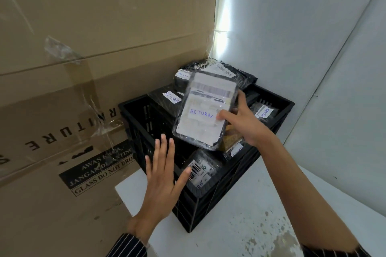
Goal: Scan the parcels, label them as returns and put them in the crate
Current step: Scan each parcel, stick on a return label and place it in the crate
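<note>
White surface [250, 210], black crate [133, 110] — right fingers [226, 115] grip parcel [200, 125], left fingers [165, 152] spread.

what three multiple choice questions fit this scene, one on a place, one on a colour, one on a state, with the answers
1. Where is the parcel that the right hand holds?
A. above the crate
B. on top of the cardboard box
C. under the crate

2. What colour is the crate?
A. blue
B. black
C. white

3. How is the left hand?
A. gripping a parcel
B. curled in a fist
C. open, fingers straight

Answers:
1 A, the held parcel hangs over the crate's open top.
2 B, its walls and rim are black.
3 C, its fingers are spread and straight, holding nothing.
</note>
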{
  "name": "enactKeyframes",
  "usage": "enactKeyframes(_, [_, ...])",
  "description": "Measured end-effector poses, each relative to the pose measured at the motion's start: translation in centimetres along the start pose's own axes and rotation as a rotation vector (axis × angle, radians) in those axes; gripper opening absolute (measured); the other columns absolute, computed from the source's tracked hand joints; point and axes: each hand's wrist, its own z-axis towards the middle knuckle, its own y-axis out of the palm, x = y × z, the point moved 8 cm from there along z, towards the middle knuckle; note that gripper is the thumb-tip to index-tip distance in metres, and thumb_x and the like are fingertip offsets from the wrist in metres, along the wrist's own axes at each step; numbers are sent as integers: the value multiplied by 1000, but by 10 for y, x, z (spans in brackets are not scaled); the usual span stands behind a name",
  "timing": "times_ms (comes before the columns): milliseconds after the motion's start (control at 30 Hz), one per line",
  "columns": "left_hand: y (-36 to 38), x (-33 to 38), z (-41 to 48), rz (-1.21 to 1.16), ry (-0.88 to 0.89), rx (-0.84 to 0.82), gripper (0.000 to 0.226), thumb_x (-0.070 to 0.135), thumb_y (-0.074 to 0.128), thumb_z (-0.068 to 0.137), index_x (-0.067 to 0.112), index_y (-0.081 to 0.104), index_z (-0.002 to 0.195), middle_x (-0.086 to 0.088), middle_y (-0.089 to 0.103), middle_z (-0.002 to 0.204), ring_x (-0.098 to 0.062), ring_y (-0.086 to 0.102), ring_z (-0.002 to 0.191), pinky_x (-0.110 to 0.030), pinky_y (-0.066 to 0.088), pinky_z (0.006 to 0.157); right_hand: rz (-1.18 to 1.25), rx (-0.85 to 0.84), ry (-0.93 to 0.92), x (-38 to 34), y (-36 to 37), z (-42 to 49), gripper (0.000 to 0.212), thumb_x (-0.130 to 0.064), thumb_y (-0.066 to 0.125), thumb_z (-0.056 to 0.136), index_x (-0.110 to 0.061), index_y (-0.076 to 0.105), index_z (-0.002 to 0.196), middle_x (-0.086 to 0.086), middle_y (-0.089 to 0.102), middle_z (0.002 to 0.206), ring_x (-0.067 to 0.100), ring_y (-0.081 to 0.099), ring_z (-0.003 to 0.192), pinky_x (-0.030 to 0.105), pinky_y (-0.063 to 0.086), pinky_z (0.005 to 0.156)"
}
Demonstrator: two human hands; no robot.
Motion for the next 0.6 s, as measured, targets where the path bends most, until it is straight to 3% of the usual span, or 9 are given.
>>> enactKeyframes(100, [-1,0,0,-2,-3,3,82,75,8,87,25,-9,150,15,-22,156,-7,-21,143,-42,-13,116,12,38,39,9,-5,-4,94,0,64,84,-38,4,145,-7,60,108,11,63,92,38,59,73])
enactKeyframes(200, [-2,1,-1,-12,-7,12,84,76,7,87,23,-9,150,15,-21,157,-7,-20,144,-42,-14,116,-41,55,135,32,3,-16,75,0,71,79,-20,22,132,3,59,112,12,61,87,30,59,65])
enactKeyframes(267, [-2,1,0,-2,-5,16,84,75,7,87,23,-8,151,13,-20,157,-7,-20,144,-43,-13,116,-169,60,150,42,10,-21,58,-12,76,79,-12,33,116,-3,57,106,6,57,86,19,54,66])
enactKeyframes(433, [-1,1,1,33,6,10,79,73,7,88,27,0,152,12,-16,158,-8,-19,144,-42,-16,114,-695,91,29,37,7,-12,53,-44,79,72,-9,50,100,-6,46,88,20,56,89,44,52,80])
enactKeyframes(600, [-3,1,3,97,19,-3,83,76,2,85,26,8,152,11,-10,159,-7,-20,144,-34,-27,111,-662,55,3,40,7,-19,54,-49,71,77,-14,45,110,1,61,104,19,60,94,43,51,85])
